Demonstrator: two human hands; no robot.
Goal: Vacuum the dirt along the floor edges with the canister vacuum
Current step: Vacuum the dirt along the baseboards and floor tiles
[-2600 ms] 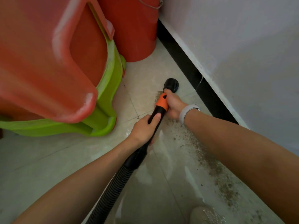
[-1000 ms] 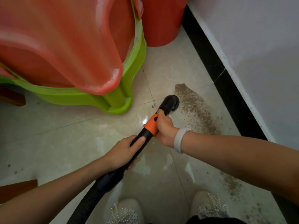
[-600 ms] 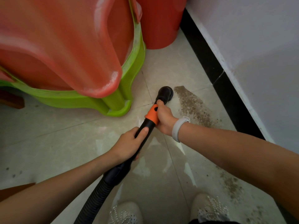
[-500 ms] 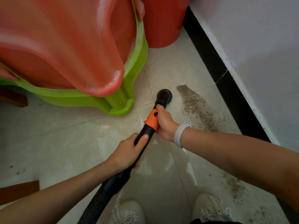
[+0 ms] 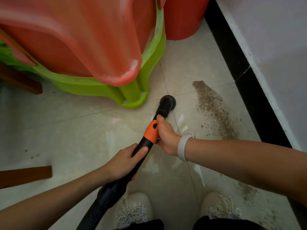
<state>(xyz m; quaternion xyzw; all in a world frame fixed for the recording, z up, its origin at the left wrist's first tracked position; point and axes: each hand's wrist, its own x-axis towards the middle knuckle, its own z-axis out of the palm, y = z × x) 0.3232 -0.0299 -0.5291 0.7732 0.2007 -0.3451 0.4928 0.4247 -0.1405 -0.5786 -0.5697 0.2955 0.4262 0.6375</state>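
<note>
The vacuum's round black nozzle (image 5: 167, 102) sits on the pale tiled floor, just right of a green stool foot. My right hand (image 5: 165, 136) grips the tube at its orange collar (image 5: 151, 131). My left hand (image 5: 123, 163) grips the black tube lower down, where the ribbed hose (image 5: 93, 211) begins. A brown strip of dirt (image 5: 214, 108) lies to the right of the nozzle, running along the black skirting (image 5: 245, 77). More dirt (image 5: 247, 191) is scattered at the lower right.
Stacked orange and green plastic stools (image 5: 93, 52) fill the upper left. An orange bucket (image 5: 181, 17) stands by the wall. Brown wooden pieces (image 5: 25, 175) lie at the left. My two white shoes (image 5: 132, 209) are at the bottom. A white wall (image 5: 274, 47) rises on the right.
The nozzle has slid left off the dirt strip toward the green stool foot. Both hands kept their grip on the tube. The view has shifted back a little.
</note>
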